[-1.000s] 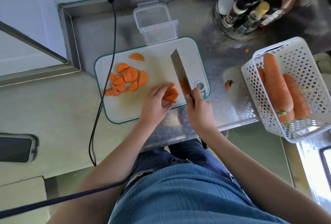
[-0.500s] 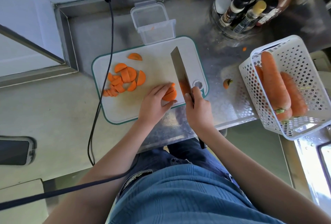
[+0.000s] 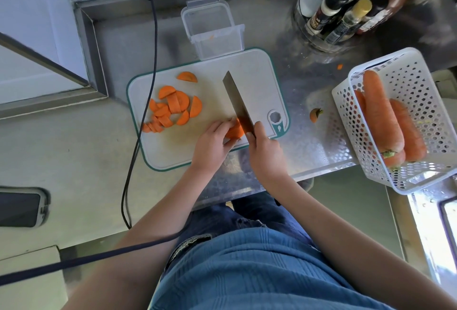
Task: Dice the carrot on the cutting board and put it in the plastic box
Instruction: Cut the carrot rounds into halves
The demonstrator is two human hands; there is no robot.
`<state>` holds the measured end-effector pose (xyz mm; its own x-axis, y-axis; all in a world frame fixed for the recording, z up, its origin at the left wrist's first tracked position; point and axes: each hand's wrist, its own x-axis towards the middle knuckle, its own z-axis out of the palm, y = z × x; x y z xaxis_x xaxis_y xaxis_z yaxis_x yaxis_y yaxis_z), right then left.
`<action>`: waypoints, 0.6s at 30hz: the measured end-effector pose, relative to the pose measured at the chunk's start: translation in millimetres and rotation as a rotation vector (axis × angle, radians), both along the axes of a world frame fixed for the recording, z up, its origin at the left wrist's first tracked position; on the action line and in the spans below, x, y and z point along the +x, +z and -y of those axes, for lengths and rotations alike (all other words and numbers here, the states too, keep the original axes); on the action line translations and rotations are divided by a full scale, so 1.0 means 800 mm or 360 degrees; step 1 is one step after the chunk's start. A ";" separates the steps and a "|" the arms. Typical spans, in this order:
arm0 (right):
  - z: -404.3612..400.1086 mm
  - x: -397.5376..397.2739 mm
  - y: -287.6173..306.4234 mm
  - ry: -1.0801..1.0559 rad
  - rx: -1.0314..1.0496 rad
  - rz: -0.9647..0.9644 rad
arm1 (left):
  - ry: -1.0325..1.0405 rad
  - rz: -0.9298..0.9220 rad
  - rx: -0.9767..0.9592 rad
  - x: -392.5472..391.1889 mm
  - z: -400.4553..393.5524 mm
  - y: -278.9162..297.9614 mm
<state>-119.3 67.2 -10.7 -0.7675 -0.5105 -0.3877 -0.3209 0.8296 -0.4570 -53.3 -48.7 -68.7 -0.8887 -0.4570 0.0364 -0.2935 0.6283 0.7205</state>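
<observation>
On the board's (image 3: 257, 72) near edge, the left hand (image 3: 212, 142) grips a carrot piece (image 3: 234, 132) against the knife (image 3: 237, 101), which the right hand (image 3: 265, 151) grasps. Slices (image 3: 170, 109) lie left; the box (image 3: 214, 31) touches the far edge. A cable (image 3: 143, 111) crosses the left end. A basket (image 3: 400, 116) of carrots sits right on the steel counter (image 3: 309, 156).

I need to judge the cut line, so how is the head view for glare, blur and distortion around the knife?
Head view: wide-angle bending at the edges, straight counter lines curve. Head view: strong glare on the steel counter at right, none on the cutting board. Head view: knife and carrot piece are sharp enough; the left hand hides part of the piece.
</observation>
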 end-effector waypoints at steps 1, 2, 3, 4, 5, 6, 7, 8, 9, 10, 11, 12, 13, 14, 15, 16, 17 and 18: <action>0.000 0.001 -0.003 0.0035 0.0049 -0.0031 | 0.0005 0.0001 -0.0011 0.000 0.000 0.000; 0.000 0.002 -0.004 0.0078 0.0103 -0.0062 | 0.0009 0.0000 -0.0023 0.000 0.000 0.000; 0.001 0.003 -0.005 0.0115 0.0173 -0.0080 | 0.0013 -0.0001 -0.0028 0.000 0.001 -0.001; 0.002 0.004 -0.006 0.0145 0.0238 -0.0085 | 0.0021 0.0002 -0.0024 0.000 0.001 -0.001; 0.003 0.005 -0.006 0.0157 0.0297 -0.0074 | 0.0028 0.0010 -0.0014 -0.001 0.001 -0.002; 0.005 0.006 -0.007 0.0163 0.0340 -0.0053 | 0.0034 0.0020 0.0001 -0.002 0.001 -0.002; 0.007 0.006 -0.008 0.0165 0.0385 -0.0033 | 0.0032 0.0023 0.0012 -0.002 0.002 -0.002; 0.010 0.007 -0.009 0.0174 0.0416 -0.0022 | 0.0024 0.0018 0.0015 -0.002 0.002 -0.001; 0.013 0.007 -0.009 0.0189 0.0443 -0.0020 | 0.0017 0.0014 0.0013 -0.002 0.003 -0.001; 0.016 0.008 -0.010 0.0201 0.0455 -0.0020 | 0.0013 0.0014 0.0009 -0.002 0.003 0.000; 0.017 0.007 -0.009 0.0202 0.0465 -0.0010 | 0.0010 0.0018 0.0007 -0.002 0.004 -0.001; 0.016 0.006 -0.008 0.0197 0.0463 0.0004 | 0.0011 0.0018 0.0009 -0.002 0.004 -0.001; 0.015 0.004 -0.007 0.0187 0.0452 0.0021 | 0.0014 0.0016 0.0013 -0.001 0.004 -0.001; 0.013 0.001 -0.007 0.0174 0.0422 0.0034 | 0.0016 0.0016 0.0017 -0.001 0.003 0.000; 0.011 -0.002 -0.006 0.0157 0.0390 0.0039 | 0.0017 0.0021 0.0018 -0.001 0.002 0.002; 0.008 -0.005 -0.006 0.0153 0.0358 0.0032 | 0.0015 0.0025 0.0016 -0.001 0.002 0.003; 0.006 -0.007 -0.005 0.0158 0.0340 0.0019 | 0.0015 0.0026 0.0013 -0.001 0.002 0.004; 0.004 -0.008 -0.005 0.0159 0.0332 0.0008 | 0.0017 0.0030 0.0014 -0.001 0.003 0.005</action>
<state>-126.0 63.9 -14.8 -0.7148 -0.4922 -0.4969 -0.4043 0.8705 -0.2807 -54.5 -50.9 -64.7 -0.8844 -0.4665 0.0160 -0.3134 0.6189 0.7202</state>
